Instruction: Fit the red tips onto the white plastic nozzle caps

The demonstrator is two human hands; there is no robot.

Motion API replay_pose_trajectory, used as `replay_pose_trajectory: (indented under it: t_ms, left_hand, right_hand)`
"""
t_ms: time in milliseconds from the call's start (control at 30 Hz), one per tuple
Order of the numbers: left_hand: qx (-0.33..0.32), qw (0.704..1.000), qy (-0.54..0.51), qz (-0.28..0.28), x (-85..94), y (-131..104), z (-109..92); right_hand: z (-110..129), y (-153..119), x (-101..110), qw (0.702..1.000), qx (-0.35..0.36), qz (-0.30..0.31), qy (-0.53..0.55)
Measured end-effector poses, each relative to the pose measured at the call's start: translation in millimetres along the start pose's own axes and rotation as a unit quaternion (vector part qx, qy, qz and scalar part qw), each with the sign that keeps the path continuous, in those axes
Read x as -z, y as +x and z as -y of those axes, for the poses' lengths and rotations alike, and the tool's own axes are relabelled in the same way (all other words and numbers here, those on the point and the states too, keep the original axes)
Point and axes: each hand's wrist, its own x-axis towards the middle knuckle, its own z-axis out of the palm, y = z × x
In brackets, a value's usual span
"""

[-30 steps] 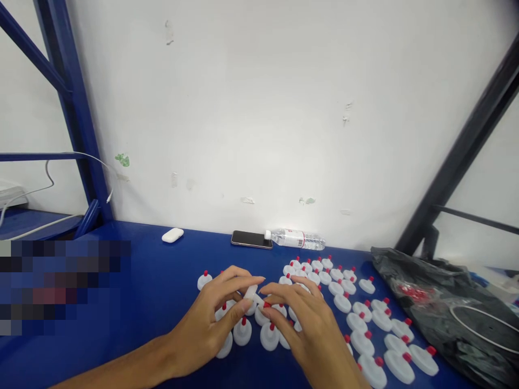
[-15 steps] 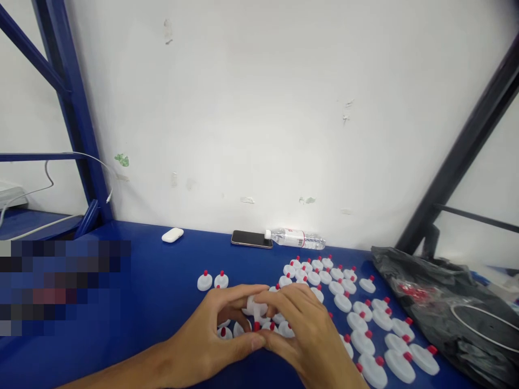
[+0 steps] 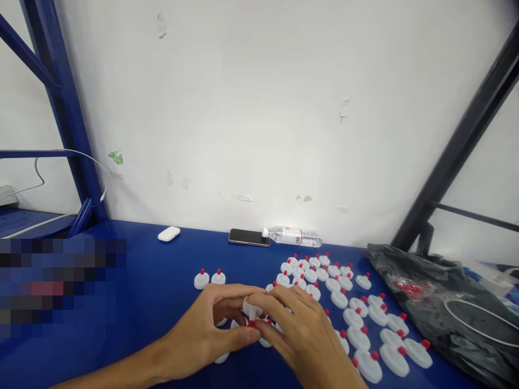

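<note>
A: Item one, and its holders?
B: White piece (image 3: 252, 310), one, red tip (image 3: 251, 324) toward six o'clock; pinched between both hands, taken here as the dial's centre.
A: Left hand (image 3: 211, 327), condition?
B: At nine o'clock; half-closed in a wide curl, thumb at the red tip, fingers partly hidden behind the piece, hold shared.
A: Right hand (image 3: 298, 327)?
B: At four o'clock; curled nearly closed, index finger over the white body, thumb beside the tip.
A: Like stock?
B: Red-capped pieces (image 3: 359, 337), many, on the blue table (image 3: 154, 286), two to four o'clock; a further pair (image 3: 201, 281) at ten.
A: Sundries?
B: Phone (image 3: 248, 237), twelve o'clock; clear bottle (image 3: 290, 236) lying at one, its cap by the phone; black plastic bag (image 3: 458, 346), three.
</note>
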Motion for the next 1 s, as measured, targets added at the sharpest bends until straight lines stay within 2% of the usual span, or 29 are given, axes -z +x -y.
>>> replay_pose_trajectory:
  t_ms: [167,400,500,600,700,833,900,1000]
  left_hand:
    - [-0.014,1.0,0.01,0.017,1.1,1.5,-7.8]
    - [-0.005,0.998,-0.046,0.038,0.8,1.9,-4.3]
    - [-0.006,1.0,0.009,-0.001,1.4,0.2,-1.1]
    - [-0.047,0.989,0.118,-0.074,7.9,-0.4,2.3]
    - [-0.084,0.966,0.182,-0.163,26.7,3.5,4.1]
    - [-0.087,0.92,0.245,-0.292,69.7,16.3,9.1]
    - [-0.058,0.907,0.27,-0.317,92.5,24.1,16.0]
    - [-0.001,0.905,0.278,-0.321,118.3,33.9,31.2]
  right_hand:
    - [2.8,1.0,-1.5,1.0,0.003,0.006,0.006]
    - [3.2,-0.6,-2.1,1.0,0.002,0.02,0.016]
    - [2.6,-0.4,-4.3,1.0,0.006,0.019,0.004]
    - [2.4,0.3,-4.0,1.0,0.002,0.031,-0.002]
    - [0.5,-0.5,0.2,1.0,-0.014,0.017,0.003]
    - [-9.5,-3.3,9.1,0.999,-0.049,-0.017,-0.001]
    - [-18.6,-4.6,15.8,0.996,-0.077,-0.044,-0.007]
    - [-38.6,-8.0,31.3,0.983,-0.155,-0.099,-0.004]
